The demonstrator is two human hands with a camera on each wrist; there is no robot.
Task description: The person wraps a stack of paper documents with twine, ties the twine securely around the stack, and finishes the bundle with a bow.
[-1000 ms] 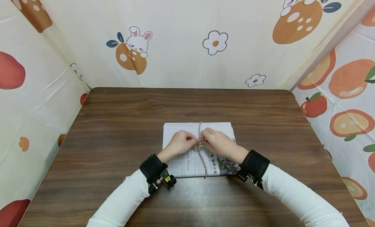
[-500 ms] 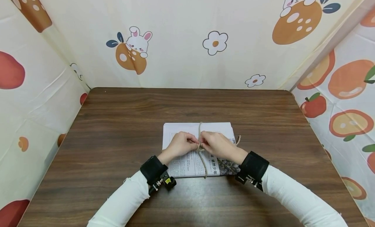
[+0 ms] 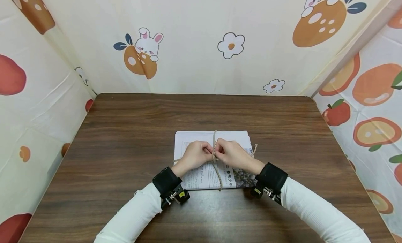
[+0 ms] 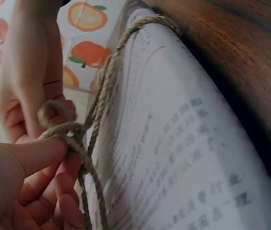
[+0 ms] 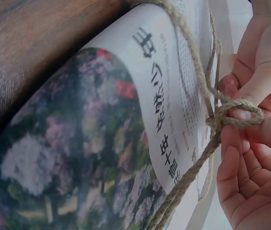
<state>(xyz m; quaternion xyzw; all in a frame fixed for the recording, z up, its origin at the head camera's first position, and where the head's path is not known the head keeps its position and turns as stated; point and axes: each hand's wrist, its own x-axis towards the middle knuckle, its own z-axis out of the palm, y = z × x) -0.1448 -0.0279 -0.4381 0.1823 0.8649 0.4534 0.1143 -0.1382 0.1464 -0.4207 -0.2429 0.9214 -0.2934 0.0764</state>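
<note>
A folded newspaper stack (image 3: 198,178) lies on the table with brown twine (image 3: 218,175) wrapped round it. Both hands meet over the middle, where the strands cross. My left hand (image 3: 195,154) pinches the twine between thumb and fingers; in the left wrist view its thumb presses on a twine loop (image 4: 61,128) at the crossing. Opposite it, my right hand (image 3: 233,155) also pinches twine, and the right wrist view shows a small loop (image 5: 245,115) standing out at its fingertips. Part of the knot is hidden behind the fingers.
The brown wooden table (image 3: 141,124) surrounds the stack. Loose twine pokes out past the right hand, where a twine end (image 3: 255,149) shows. Patterned curtains close in the back (image 3: 188,61) and both sides. Each wrist wears a black strap with a small camera.
The hands stay over the crossing while their fingers shift slightly on the twine. A twine end now shows beyond the right hand, and a bit of twine by the left wrist.
</note>
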